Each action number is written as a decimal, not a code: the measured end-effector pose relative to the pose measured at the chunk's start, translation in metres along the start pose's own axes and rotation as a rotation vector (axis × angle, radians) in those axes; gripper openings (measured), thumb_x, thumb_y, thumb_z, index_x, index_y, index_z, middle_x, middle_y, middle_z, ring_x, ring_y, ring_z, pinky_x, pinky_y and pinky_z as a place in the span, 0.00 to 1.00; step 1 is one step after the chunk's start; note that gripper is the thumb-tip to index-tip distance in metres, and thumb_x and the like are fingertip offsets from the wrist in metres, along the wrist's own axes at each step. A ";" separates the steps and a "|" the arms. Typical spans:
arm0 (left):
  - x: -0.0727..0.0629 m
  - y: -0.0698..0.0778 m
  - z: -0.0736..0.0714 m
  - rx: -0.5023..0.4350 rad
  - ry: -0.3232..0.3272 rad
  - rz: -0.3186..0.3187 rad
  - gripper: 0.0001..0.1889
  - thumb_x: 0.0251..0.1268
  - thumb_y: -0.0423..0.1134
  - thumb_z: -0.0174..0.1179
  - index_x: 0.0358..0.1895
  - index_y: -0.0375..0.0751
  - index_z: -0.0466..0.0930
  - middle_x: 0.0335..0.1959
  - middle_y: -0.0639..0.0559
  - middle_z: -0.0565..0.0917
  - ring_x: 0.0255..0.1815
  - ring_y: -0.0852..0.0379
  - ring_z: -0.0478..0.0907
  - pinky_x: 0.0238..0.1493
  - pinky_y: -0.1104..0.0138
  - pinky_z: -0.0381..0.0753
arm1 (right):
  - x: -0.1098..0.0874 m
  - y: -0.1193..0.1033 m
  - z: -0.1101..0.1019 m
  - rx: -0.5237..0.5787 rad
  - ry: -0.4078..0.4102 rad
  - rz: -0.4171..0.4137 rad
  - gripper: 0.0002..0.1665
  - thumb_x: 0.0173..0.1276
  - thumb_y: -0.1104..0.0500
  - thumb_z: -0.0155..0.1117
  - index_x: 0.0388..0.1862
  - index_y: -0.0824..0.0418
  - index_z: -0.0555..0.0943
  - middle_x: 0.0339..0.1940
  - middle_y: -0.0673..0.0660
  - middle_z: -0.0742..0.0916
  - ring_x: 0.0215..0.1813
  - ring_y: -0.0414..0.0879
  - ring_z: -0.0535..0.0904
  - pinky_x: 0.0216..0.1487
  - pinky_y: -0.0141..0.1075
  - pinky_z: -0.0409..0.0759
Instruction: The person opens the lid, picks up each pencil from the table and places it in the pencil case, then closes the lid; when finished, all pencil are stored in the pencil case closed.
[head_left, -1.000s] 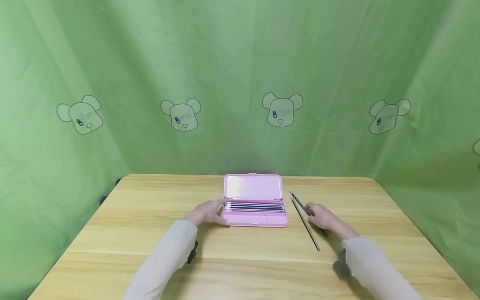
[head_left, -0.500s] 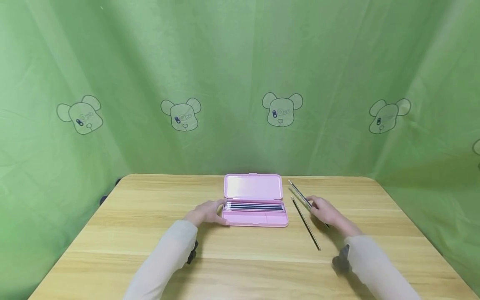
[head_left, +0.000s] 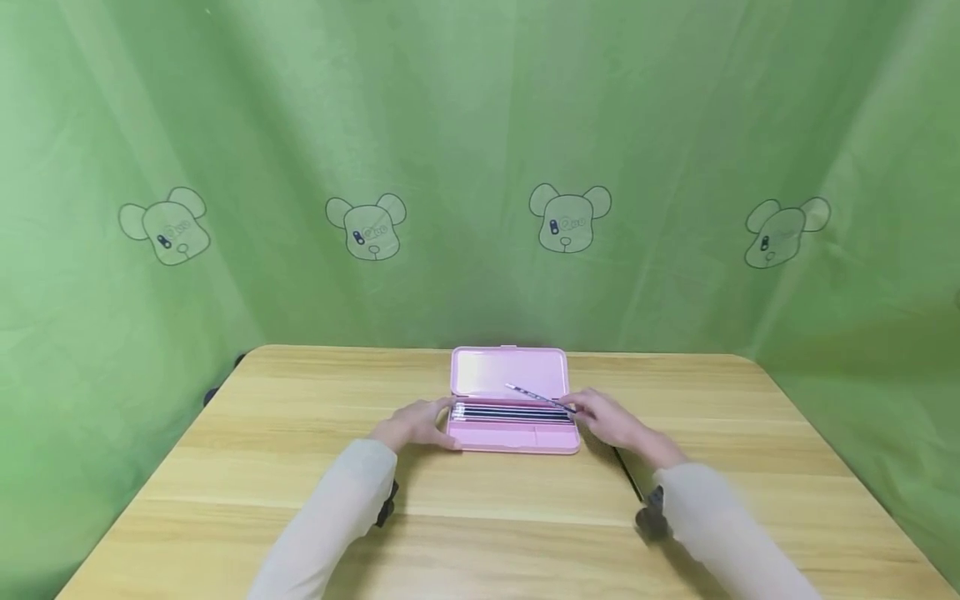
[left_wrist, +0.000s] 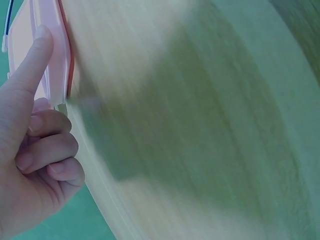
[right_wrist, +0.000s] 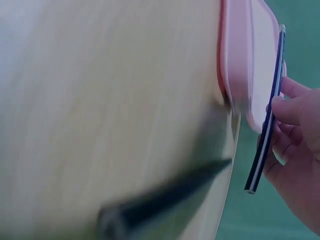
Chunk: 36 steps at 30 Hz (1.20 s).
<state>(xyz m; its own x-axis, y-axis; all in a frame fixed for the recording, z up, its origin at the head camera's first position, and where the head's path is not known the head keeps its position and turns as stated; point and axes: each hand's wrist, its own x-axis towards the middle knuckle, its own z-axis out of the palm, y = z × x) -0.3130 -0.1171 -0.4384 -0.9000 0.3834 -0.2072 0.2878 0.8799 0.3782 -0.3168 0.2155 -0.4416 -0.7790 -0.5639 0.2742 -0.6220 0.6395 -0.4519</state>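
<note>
A pink pencil case (head_left: pixel 487 438) lies with its lid raised, several dark striped pencils (head_left: pixel 510 413) side by side in its rear compartment. My left hand (head_left: pixel 414 423) grips the case's left end, thumb along the front; in the left wrist view the other fingers are curled beside the case (left_wrist: pixel 59 60). Between thumb and fingers, my right hand (head_left: pixel 611 419) pinches a dark striped pencil (head_left: pixel 536 395) over the case's right end. The right wrist view shows this pencil (right_wrist: pixel 266 125) tilted, its pale-tipped end pointing away from the hand.
Another dark pencil (head_left: pixel 628 475) lies on the wooden table (head_left: pixel 480 550), partly hidden under my right forearm. It looks large and blurred in the right wrist view. Behind the table hangs a green curtain (head_left: pixel 465 167) with bear-head prints.
My right hand has lifted its pencil and carried it left, from the table beside the case to over the case, turning it closer to level with the row. My left hand stays put.
</note>
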 end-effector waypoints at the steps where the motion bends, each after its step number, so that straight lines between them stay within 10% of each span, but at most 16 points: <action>1: 0.000 0.001 0.000 -0.001 0.000 -0.003 0.48 0.42 0.59 0.67 0.69 0.48 0.57 0.62 0.37 0.69 0.61 0.40 0.67 0.59 0.48 0.68 | 0.003 -0.003 0.003 -0.020 -0.011 -0.020 0.20 0.57 0.76 0.54 0.49 0.68 0.79 0.37 0.62 0.81 0.40 0.52 0.76 0.44 0.46 0.77; 11: 0.001 0.000 -0.001 -0.001 -0.003 -0.015 0.48 0.43 0.58 0.68 0.69 0.48 0.56 0.63 0.38 0.68 0.62 0.41 0.66 0.60 0.49 0.67 | 0.038 -0.030 0.025 -0.164 -0.098 -0.132 0.20 0.56 0.75 0.53 0.47 0.64 0.81 0.27 0.51 0.76 0.31 0.41 0.70 0.38 0.36 0.76; 36: 0.001 0.000 0.000 0.017 -0.003 -0.009 0.48 0.42 0.60 0.67 0.69 0.49 0.57 0.62 0.38 0.69 0.61 0.41 0.67 0.58 0.49 0.69 | 0.052 -0.036 0.045 -0.184 -0.152 -0.027 0.20 0.59 0.73 0.54 0.49 0.62 0.81 0.31 0.52 0.77 0.37 0.43 0.73 0.45 0.39 0.77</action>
<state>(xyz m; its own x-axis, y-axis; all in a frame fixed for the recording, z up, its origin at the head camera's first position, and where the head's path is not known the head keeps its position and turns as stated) -0.3143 -0.1166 -0.4386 -0.9018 0.3759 -0.2130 0.2850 0.8881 0.3606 -0.3316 0.1395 -0.4489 -0.7499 -0.6451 0.1467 -0.6569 0.6999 -0.2805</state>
